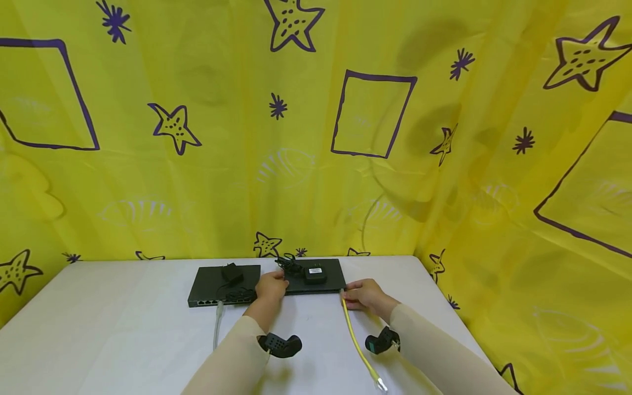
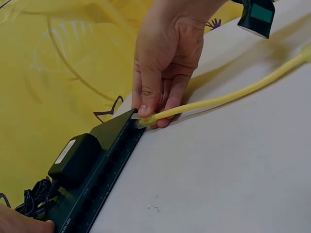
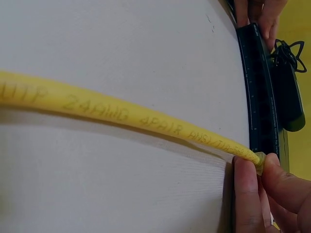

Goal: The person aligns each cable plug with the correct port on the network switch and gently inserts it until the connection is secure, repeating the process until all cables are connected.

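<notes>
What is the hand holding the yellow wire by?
The right hand pinches the yellow cable at its plug end, against the black switch.

We see an evenly and brightly lit scene in the head view; soft, faint shadows lie under the forearms on the white table point(image 1: 99, 329). The yellow curtain point(image 1: 316, 137) bends outward at the edges from wide-angle distortion. In the right wrist view the yellow cable point(image 3: 121, 114) is sharp enough to show its print, though its near end blurs. No harsh glare shows.
</notes>
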The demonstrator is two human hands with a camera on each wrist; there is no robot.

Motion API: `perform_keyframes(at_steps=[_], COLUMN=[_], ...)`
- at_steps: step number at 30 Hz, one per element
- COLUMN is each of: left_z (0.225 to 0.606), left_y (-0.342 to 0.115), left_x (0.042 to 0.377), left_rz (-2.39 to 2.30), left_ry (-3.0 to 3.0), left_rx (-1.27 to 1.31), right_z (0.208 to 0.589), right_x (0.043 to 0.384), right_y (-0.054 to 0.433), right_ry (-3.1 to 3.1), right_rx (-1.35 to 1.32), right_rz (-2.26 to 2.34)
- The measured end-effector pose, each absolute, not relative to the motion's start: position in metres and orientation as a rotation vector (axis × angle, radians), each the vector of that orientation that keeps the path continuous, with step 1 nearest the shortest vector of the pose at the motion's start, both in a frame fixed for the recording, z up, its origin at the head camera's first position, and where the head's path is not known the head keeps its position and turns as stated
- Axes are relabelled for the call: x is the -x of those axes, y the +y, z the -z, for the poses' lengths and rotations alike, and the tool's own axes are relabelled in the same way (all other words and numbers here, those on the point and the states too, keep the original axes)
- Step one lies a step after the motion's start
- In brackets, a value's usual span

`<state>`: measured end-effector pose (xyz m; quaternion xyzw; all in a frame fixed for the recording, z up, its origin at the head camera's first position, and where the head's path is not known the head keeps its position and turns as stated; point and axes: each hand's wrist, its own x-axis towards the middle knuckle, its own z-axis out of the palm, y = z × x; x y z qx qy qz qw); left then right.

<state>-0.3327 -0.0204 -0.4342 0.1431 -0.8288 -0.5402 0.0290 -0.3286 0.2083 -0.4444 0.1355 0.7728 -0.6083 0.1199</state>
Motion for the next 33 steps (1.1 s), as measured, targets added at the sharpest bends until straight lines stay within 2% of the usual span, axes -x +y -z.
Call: perform_keyframes(at_steps=[13, 26, 33], left_z=[0.431, 0.43, 0.423], left_y=[-0.02, -0.022, -0.03], left_x=[0.35, 0.347, 0.348], left_rz=[2.042, 2.041, 2.358], left_ry=[-2.386, -2.464, -2.295], left_rx=[-0.783, -0.732, -0.662], right_z=[0.441, 0.432, 0.42], right_x=[0.332, 0.327, 0.328], right_y=[0.208, 0.208, 0.213], right_ry=[2.209, 2.208, 2.191], right_rx=[-0.406, -0.426, -0.298], right_rz=[1.818, 1.739, 1.663])
